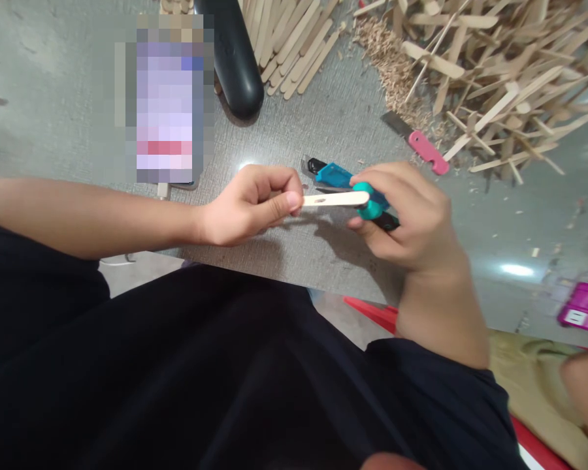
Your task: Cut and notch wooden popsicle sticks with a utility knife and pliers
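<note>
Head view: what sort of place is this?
Probably a small handcraft workbench: a heap of loose wooden sticks, wood shavings and a pink-handled blade lie on the grey tabletop.

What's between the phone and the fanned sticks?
In the head view, a rounded black object lies between the phone and the fanned sticks.
</note>
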A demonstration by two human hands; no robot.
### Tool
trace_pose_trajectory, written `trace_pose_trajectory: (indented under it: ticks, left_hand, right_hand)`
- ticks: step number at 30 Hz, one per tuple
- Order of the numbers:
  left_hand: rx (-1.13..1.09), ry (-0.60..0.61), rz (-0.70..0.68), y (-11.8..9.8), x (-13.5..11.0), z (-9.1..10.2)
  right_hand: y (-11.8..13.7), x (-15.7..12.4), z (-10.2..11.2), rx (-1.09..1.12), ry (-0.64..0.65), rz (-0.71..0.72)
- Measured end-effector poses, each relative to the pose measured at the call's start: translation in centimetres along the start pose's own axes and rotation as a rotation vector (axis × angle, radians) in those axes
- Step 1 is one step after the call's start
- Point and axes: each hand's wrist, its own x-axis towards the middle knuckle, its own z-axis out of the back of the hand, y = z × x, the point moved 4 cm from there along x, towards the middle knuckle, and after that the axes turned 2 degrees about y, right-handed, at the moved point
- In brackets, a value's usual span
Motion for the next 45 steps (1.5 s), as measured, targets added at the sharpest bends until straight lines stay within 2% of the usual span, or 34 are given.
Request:
trace_pose_trajectory:
  ticks: [3, 11, 20, 23, 27, 29, 32, 38, 41, 45]
  left_hand:
    - [0.135, -0.084, -0.071, -0.1, 0.0, 0.7]
    - [0.319, -0.013, -0.237, -1.0, -0.1, 0.8]
    - [0.529, -0.061, -0.203, -1.4, -0.2, 1.0]
    - [0.549, -0.06, -0.31, -1.6, -0.3, 1.0]
    - [0.585, -0.057, -0.527, -2.0, -0.5, 0.9]
    - [0.604, -0.067, -0.57, -2.0, -0.6, 0.9]
    - [0.604, -0.088, -0.535, -1.9, -0.7, 1.0]
    - [0.605, -0.157, -0.295, -1.3, -0.7, 1.0]
    - [0.631, -0.226, -0.283, -1.1, -0.7, 1.3]
    - [0.613, -0.298, -0.261, -0.6, -0.7, 1.8]
  right_hand:
    - [-0.3, -0.1, 0.4, 0.049, 0.094, -0.06]
    - [0.1, -0.2, 1.4, 0.15, 0.13, -0.038]
    - [1.2, 0.0, 2.0, 0.285, 0.27, -0.06]
    - [1.3, -0.1, 2.0, 0.289, 0.31, -0.092]
    - [1.2, -0.2, 1.8, 0.307, 0.319, -0.201]
    - [1.2, -0.2, 1.9, 0.315, 0.308, -0.224]
    - [1.4, -0.1, 2.1, 0.288, 0.275, -0.212]
    - [1.8, -0.4, 2.3, 0.151, 0.267, -0.176]
    - [1.4, -0.7, 2.3, -0.008, 0.245, -0.204]
    - [0.6, -1.0, 2.3, -0.189, 0.143, -0.244]
